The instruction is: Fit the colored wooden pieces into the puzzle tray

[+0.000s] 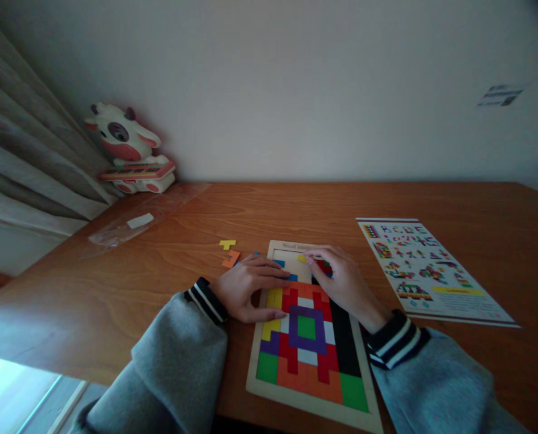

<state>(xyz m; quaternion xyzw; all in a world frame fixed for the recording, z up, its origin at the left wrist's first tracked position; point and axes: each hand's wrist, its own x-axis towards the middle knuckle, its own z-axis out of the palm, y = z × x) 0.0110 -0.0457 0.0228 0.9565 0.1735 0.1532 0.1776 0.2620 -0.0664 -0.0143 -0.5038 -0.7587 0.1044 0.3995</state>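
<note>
A wooden puzzle board [314,417] lies on the table, its lower part filled with coloured pieces around a purple frame [294,328] with a green centre. Near its top, bare wood shows beside blue pieces. My left hand [250,286] rests over the board's left edge, palm down, fingers spread, holding nothing. At the upper right of the board, my right hand [343,280] has thumb and index finger close together at a yellow piece [302,259]. Left of the board lie a loose yellow piece [228,244] and an orange piece [231,259].
A printed sheet [431,271] lies on the table [296,211] at the right. A clear plastic bag [115,232] is at the left, with a cow toy with a keyboard [135,150] behind it. A curtain [20,132] hangs far left.
</note>
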